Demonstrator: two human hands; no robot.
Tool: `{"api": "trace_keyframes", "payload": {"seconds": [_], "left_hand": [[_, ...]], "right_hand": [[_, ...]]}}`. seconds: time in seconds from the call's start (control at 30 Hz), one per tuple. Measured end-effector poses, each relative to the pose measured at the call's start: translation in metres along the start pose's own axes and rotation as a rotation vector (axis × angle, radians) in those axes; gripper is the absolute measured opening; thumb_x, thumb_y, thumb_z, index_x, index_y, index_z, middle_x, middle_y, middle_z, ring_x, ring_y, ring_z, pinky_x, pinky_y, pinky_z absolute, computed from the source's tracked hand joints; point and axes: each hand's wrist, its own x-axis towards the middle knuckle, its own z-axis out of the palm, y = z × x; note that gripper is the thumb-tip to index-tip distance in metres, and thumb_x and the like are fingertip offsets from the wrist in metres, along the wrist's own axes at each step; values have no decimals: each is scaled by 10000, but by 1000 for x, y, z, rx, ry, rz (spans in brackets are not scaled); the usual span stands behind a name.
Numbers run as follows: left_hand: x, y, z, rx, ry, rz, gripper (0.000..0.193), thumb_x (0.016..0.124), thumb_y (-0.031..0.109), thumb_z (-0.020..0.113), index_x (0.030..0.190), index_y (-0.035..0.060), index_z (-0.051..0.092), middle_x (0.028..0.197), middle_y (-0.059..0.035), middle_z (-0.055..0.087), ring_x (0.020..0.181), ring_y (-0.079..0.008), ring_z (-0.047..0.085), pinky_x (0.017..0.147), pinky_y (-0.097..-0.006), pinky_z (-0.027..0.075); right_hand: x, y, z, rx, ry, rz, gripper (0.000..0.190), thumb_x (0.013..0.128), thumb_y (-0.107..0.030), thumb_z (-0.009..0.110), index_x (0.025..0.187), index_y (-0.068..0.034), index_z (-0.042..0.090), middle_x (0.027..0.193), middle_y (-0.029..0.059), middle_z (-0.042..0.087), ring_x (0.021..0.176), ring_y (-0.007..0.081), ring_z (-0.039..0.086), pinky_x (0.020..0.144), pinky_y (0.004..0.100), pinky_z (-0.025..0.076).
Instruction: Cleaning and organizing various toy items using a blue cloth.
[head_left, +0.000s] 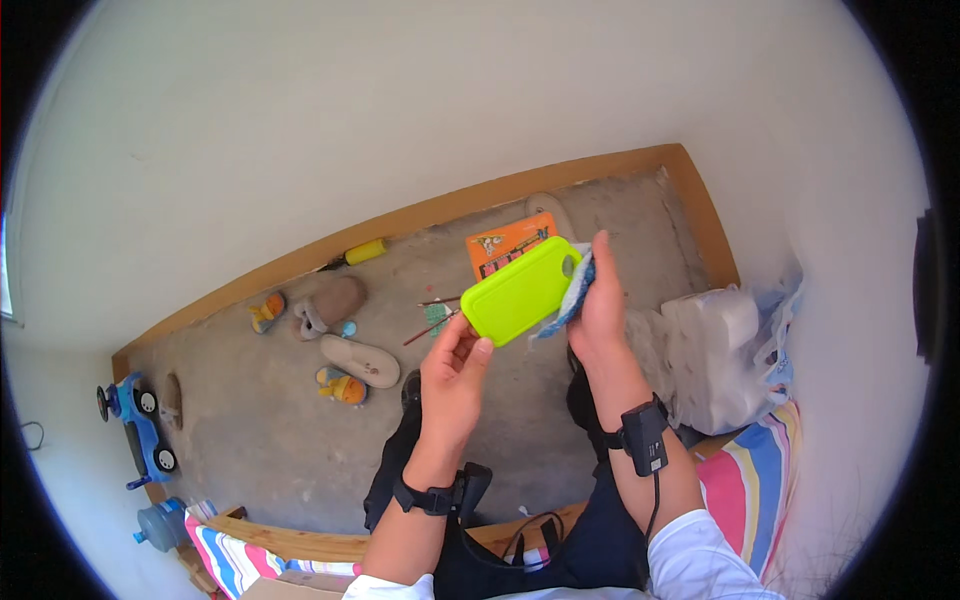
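A lime-green plastic board (517, 292) with rounded corners and a hole at one end is held up before me, over the floor. My left hand (459, 364) grips its lower left corner between thumb and fingers. My right hand (600, 304) holds a blue and white cloth (576, 296) against the board's right end, beside the hole. Most of the right fingers are hidden behind the cloth. Below the board, on the floor, lies an orange printed sheet or packet (517, 238), partly covered from view.
Slippers (360, 360), small plush shoes (343, 386), thin brown sticks (431, 328) and a yellow-handled object (365, 251) lie on the concrete floor. A blue ride-on toy (142, 427) and water bottle (163, 523) stand left. Wrapped white paper packs (712, 360) stand right, near striped bedding (757, 480).
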Motion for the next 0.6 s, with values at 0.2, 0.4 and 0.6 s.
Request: {"api": "trace_keyframes", "payload": {"seconds": [0.2, 0.4, 0.6], "left_hand": [[6, 4, 12, -176, 44, -116, 466, 932, 155, 539, 1365, 31, 418, 1274, -80, 521, 1209, -195, 456, 1013, -317, 338], [15, 13, -5, -1064, -9, -263, 592, 946, 445, 433, 1361, 25, 397, 1384, -157, 428, 1307, -313, 372, 1075, -441, 303], [17, 21, -16, -1066, -18, -160, 619, 955, 497, 332, 1368, 38, 374, 1363, -174, 452, 1246, -329, 447, 1038, -449, 362]], "right_hand": [[-2, 8, 0, -333, -5, -245, 416, 983, -429, 430, 1024, -39, 567, 986, 64, 607, 903, 135, 576, 827, 281, 445], [-28, 19, 6, -821, -579, -762, 304, 920, -342, 566, 969, -45, 608, 896, 90, 609, 811, 236, 578, 763, 334, 462], [-51, 28, 24, -1088, -957, -796, 256, 882, -314, 577, 929, -72, 646, 961, 97, 668, 941, 307, 620, 843, 404, 460]]}}
